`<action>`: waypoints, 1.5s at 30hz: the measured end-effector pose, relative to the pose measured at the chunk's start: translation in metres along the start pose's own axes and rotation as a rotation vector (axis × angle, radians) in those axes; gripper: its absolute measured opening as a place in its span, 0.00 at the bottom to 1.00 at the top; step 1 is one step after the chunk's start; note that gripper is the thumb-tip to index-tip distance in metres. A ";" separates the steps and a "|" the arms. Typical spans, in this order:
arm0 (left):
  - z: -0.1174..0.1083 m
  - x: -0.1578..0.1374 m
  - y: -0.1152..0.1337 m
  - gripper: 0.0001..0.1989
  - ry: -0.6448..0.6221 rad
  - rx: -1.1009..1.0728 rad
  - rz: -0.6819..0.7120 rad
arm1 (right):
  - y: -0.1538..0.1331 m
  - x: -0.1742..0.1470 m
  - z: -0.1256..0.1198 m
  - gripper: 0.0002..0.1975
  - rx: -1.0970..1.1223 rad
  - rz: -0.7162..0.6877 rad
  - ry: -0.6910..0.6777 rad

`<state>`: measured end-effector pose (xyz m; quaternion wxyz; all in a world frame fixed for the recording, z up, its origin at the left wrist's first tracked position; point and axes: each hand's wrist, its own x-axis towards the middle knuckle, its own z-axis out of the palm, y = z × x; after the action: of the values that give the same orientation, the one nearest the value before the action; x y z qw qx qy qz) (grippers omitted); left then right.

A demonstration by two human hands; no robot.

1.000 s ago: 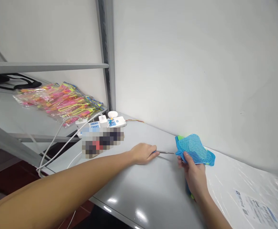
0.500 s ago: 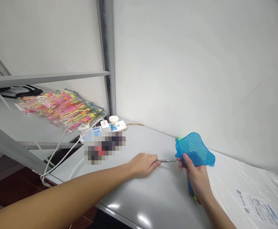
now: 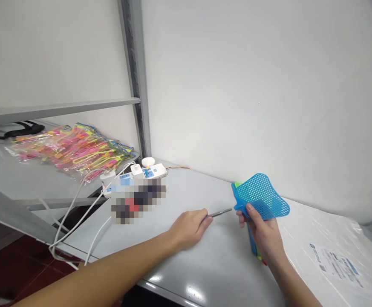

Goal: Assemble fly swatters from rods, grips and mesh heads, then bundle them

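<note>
My left hand (image 3: 190, 228) is closed around a thin metal rod (image 3: 221, 212) whose bare end points right and slightly upward. In my right hand (image 3: 264, 234), pinched between thumb and fingers, is a blue mesh fly swatter head (image 3: 262, 194). The narrow neck of the swatter head faces the rod's tip, with a small gap between them. Behind and below my right hand lie more blue and green plastic pieces (image 3: 252, 243), mostly hidden by the hand.
A white power strip (image 3: 156, 171) with plugs and cables stands at the back left, beside a pixelated patch. Colourful bagged items (image 3: 77, 149) lie on the shelf at left. A white plastic package (image 3: 329, 238) with a label covers the table's right side. A wall closes off the back.
The rod's tip has tilted upward and now lines up more closely with the swatter head's neck. The swatter head has turned slightly. The camera view has shifted a little.
</note>
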<state>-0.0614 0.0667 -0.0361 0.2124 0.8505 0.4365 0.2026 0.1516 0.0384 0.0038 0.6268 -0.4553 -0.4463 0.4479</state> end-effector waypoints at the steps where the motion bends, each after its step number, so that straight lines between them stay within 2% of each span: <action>1: 0.000 -0.001 0.000 0.18 -0.002 -0.006 -0.001 | 0.002 0.000 0.002 0.10 -0.004 -0.001 -0.012; 14: 0.000 -0.002 -0.002 0.20 -0.051 -0.099 -0.036 | 0.009 0.002 -0.001 0.10 -0.048 0.017 -0.073; 17: -0.004 -0.001 -0.001 0.22 -0.090 -0.146 -0.033 | 0.008 0.004 0.000 0.11 -0.039 0.043 -0.095; 22: -0.014 -0.002 0.002 0.24 -0.160 -0.184 -0.026 | 0.005 0.008 0.003 0.13 -0.029 0.142 -0.207; 26: -0.017 -0.002 0.006 0.22 -0.149 -0.112 -0.065 | 0.002 0.010 0.004 0.18 -0.064 0.222 -0.299; 30: -0.018 0.000 0.012 0.20 -0.133 -0.009 -0.103 | 0.002 0.011 0.004 0.24 -0.087 0.222 -0.356; 37: -0.024 -0.006 0.021 0.19 -0.137 0.247 -0.077 | 0.006 0.004 0.005 0.21 -0.035 0.277 -0.337; 41: -0.018 -0.012 0.017 0.18 -0.151 0.274 -0.083 | 0.014 -0.004 0.005 0.23 -0.065 0.287 -0.351; 45: -0.010 -0.012 0.019 0.16 -0.111 0.307 -0.141 | 0.022 -0.012 0.011 0.23 -0.041 0.328 -0.258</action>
<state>-0.0607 0.0483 -0.0196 0.1173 0.8501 0.5084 0.0710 0.1347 0.0331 -0.0170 0.4740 -0.4733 -0.4517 0.5893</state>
